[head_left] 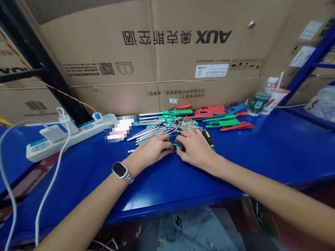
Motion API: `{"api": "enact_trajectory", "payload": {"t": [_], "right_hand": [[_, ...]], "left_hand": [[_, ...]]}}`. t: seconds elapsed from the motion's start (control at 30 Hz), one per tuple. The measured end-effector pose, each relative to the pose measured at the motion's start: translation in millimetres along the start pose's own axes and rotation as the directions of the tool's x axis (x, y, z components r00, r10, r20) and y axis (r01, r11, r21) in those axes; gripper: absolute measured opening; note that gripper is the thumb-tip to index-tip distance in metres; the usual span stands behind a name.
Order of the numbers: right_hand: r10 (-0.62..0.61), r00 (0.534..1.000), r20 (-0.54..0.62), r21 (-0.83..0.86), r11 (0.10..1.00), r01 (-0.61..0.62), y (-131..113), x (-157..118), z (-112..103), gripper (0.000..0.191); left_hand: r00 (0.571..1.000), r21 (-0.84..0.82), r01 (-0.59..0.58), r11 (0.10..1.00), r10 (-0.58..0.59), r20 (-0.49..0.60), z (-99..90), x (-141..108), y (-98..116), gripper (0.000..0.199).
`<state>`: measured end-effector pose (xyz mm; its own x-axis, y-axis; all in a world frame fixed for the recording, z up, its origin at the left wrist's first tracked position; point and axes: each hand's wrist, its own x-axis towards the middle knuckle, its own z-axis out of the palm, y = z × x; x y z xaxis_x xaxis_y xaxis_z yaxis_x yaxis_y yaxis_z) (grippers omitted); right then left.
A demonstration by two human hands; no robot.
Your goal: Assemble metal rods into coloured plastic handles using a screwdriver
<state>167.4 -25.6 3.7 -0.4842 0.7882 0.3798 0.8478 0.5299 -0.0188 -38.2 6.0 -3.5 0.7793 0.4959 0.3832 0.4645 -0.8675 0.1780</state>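
My left hand, a watch on its wrist, and my right hand meet low over the table, fingers closed. Between their fingertips shows a small green piece of a long-nosed lighter; most of it is hidden. A metal tube end pokes out under my left hand, in line with that piece. Just beyond my hands lies a heap of metal lighter tubes with thin wires and green parts. A black and yellow screwdriver lies against the far side of my right hand.
Red lighter casings, green casings and blue ones lie at back right, before a bottle and paper cup. A power strip with white cables stands left. A large cardboard box walls off the blue table's back.
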Motion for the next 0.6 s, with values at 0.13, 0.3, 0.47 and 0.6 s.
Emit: {"api": "enact_trajectory", "payload": {"t": [0.13, 0.3, 0.47, 0.6], "right_hand": [[-0.026, 0.999, 0.036, -0.06, 0.998, 0.028, -3.5, 1.5, -4.1, 0.018], [-0.023, 0.999, 0.047, -0.095, 0.995, 0.027, -5.2, 2.8, -7.7, 0.019], [-0.006, 1.0, 0.014, -0.102, 0.995, 0.008, -6.4, -0.4, -9.1, 0.02], [-0.026, 1.0, -0.008, -0.094, 0.995, 0.025, -4.4, -3.5, -7.5, 0.021]], "left_hand": [[0.999, -0.017, -0.028, 0.999, 0.028, -0.02, -0.9, 1.4, 0.9, 0.022], [0.999, 0.03, -0.036, 0.999, 0.035, 0.027, -3.3, 2.7, 6.4, 0.022], [0.998, 0.076, -0.037, 0.996, 0.033, 0.046, -4.5, 3.4, 7.8, 0.021], [0.998, 0.069, -0.028, 0.997, 0.025, 0.05, -4.2, 2.6, 7.2, 0.021]]}}
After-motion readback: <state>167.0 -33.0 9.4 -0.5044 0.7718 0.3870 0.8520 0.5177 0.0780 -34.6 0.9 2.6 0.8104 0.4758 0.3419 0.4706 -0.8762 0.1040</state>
